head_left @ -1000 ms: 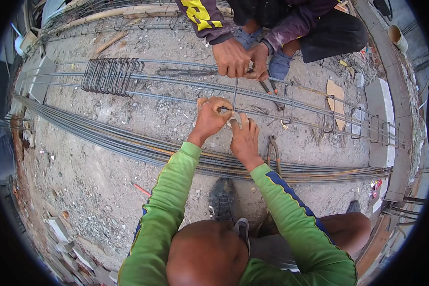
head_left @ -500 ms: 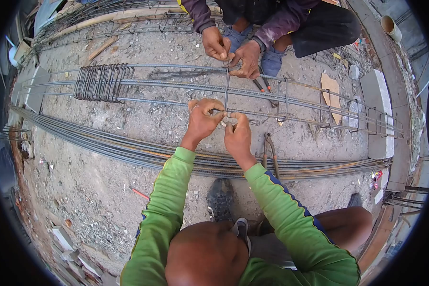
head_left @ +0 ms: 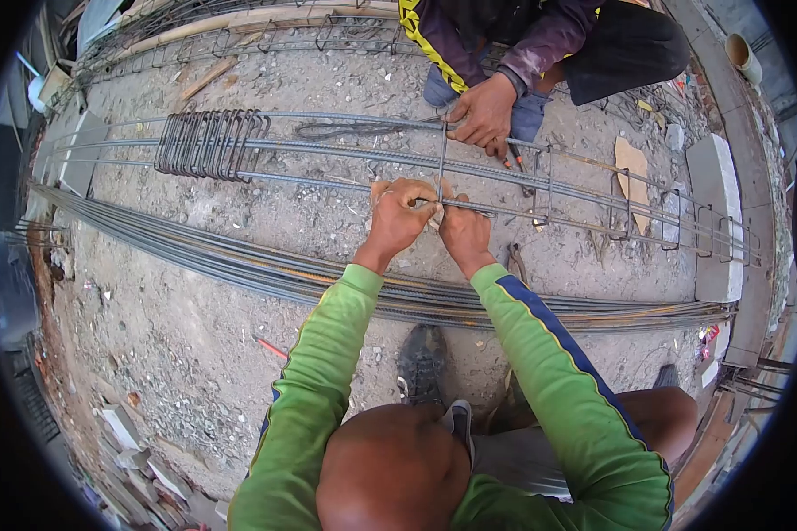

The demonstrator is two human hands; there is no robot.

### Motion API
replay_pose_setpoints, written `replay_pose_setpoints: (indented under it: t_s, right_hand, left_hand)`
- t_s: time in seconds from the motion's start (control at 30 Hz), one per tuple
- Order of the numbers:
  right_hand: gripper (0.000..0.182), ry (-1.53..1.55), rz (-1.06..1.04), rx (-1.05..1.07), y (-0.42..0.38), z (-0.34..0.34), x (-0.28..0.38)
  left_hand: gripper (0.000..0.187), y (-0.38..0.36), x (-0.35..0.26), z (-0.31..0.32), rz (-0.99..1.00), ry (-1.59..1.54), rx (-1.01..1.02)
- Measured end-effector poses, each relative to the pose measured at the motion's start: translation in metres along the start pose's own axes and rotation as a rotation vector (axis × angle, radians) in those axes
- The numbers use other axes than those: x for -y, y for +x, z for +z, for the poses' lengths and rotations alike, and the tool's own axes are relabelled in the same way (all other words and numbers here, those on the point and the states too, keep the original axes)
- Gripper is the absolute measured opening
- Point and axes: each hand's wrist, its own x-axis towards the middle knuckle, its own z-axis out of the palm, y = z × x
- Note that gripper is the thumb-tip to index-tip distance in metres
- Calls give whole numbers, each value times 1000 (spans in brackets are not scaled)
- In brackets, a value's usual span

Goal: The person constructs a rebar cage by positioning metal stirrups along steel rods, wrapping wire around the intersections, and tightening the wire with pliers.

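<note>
My left hand (head_left: 398, 219) is closed in a pinch where a steel stirrup (head_left: 442, 157) meets the near rebar (head_left: 328, 183); whatever lies between its fingertips is too small to make out. Close beside it, my right hand (head_left: 466, 234) has its fingers curled over that same rebar, just right of the stirrup. Across the cage, a co-worker's hand (head_left: 489, 113) is at the stirrup's far end. Bunched stirrups (head_left: 211, 146) hang around the bars to the left. Pincers (head_left: 516, 261) lie partly hidden behind my right wrist.
A bundle of long rebars (head_left: 195, 258) crosses the ground under my forearms. Pale blocks stand at the right end (head_left: 719, 221) and left end (head_left: 81, 155) of the cage. Red-handled pliers (head_left: 517, 163) lie beyond the bars. A thin red object (head_left: 272, 348) rests on the gravel.
The view has shifted slightly. My right hand has turned, its fingers now curled over the bar. The co-worker's one hand has moved off the stirrup and out of sight.
</note>
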Motion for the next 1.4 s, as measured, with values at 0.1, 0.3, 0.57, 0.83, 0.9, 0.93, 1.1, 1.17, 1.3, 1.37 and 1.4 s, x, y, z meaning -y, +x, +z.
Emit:
replay_pose_setpoints:
  t_s: [0.1, 0.3, 0.57, 0.83, 0.9, 0.93, 1.1, 1.17, 1.3, 1.37, 1.4]
  right_hand:
    - [53, -53, 43, 108, -11, -6, -4]
    - [31, 140, 219, 297, -31, -57, 30]
    - [20, 618, 362, 319, -30, -90, 40]
    - [22, 443, 256, 348, 3, -137, 43]
    - [22, 371, 199, 370, 11, -137, 40]
    - [21, 244, 43, 255, 13, -134, 35]
    - [16, -59, -245, 183, 35, -148, 34]
    - [15, -153, -386, 199, 41, -153, 34]
    - [14, -176, -544, 211, 58, -162, 36]
    - [11, -162, -632, 157, 66, -155, 34]
    - [11, -161, -639, 162, 70, -153, 33]
  left_hand:
    - [13, 3, 1, 3, -10, -34, -2]
    - [12, -6, 1, 0, -210, -127, 51]
    - [8, 3, -11, -12, -131, -124, 88]
    - [15, 5, -2, -14, 325, 46, -70]
    - [15, 3, 0, -15, 301, 46, -65]
    - [15, 4, 1, -15, 304, 34, -37]
    - [16, -5, -12, -17, 292, 118, -82]
    - [17, -8, -9, -12, 324, 174, -133]
    - [22, -10, -6, -5, 321, 144, -183]
    - [29, -9, -11, -6, 208, 99, -160]
    - [29, -9, -10, -6, 202, 100, -165]
